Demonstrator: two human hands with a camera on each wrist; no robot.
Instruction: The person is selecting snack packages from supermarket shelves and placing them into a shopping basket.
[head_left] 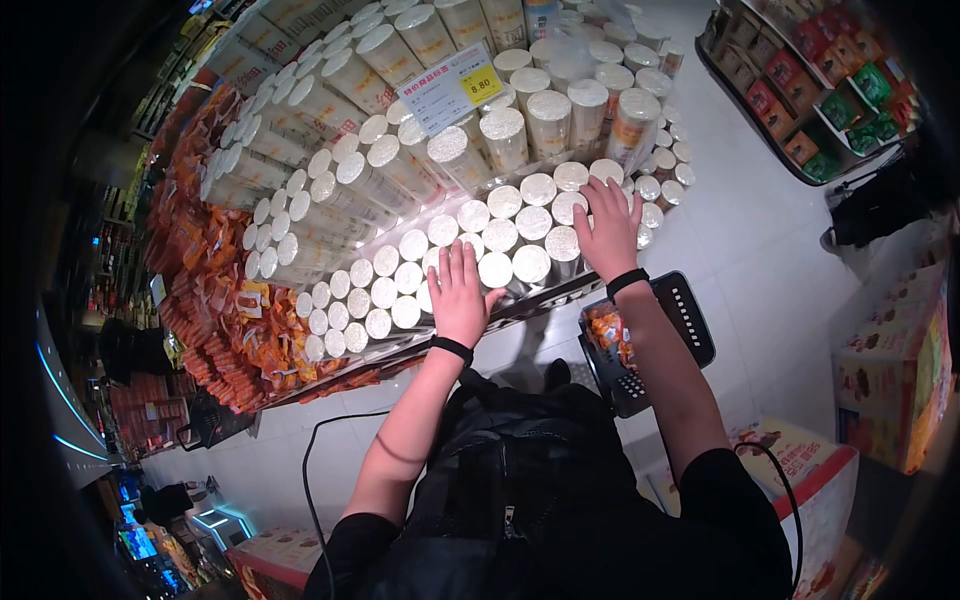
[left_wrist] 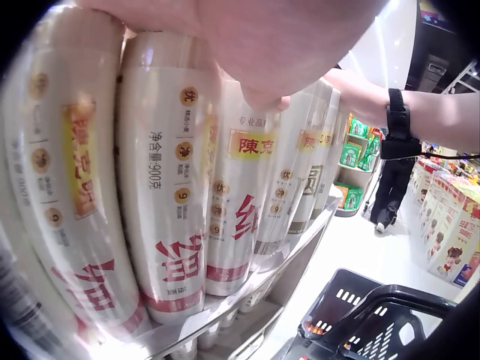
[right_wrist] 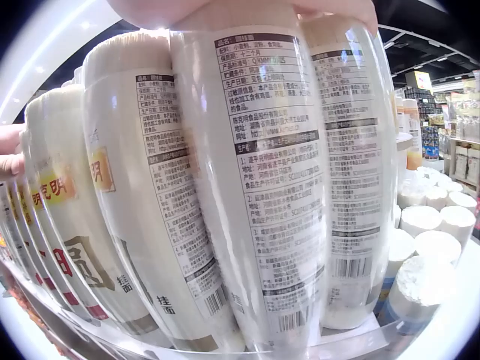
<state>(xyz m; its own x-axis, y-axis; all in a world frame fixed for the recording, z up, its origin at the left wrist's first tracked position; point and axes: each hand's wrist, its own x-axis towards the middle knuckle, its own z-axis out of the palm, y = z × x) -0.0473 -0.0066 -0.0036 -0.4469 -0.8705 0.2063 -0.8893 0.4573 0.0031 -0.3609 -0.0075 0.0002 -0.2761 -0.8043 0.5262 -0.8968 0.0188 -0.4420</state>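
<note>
Tall white cylindrical packs [head_left: 500, 235] with red and gold print stand upright in rows on a tiered display shelf [head_left: 545, 298]. My left hand [head_left: 460, 295] lies flat on the tops of the front-row packs, fingers straight and together. My right hand [head_left: 608, 225] rests, fingers spread, on pack tops further right and back. Seen from the left wrist, the palm [left_wrist: 247, 37] presses on the pack tops [left_wrist: 169, 187]. The right wrist view has my fingertips [right_wrist: 225, 13] over the top of a pack showing its label and barcode [right_wrist: 262, 187]. Each wrist wears a black band.
A black shopping basket [head_left: 690, 320] holding an orange packet stands on the floor below my right forearm. A price sign [head_left: 450, 88] stands among the upper packs. Orange snack packets [head_left: 215, 300] fill the left display. Cardboard boxes [head_left: 900, 370] sit at the right, another shelf [head_left: 800, 70] beyond.
</note>
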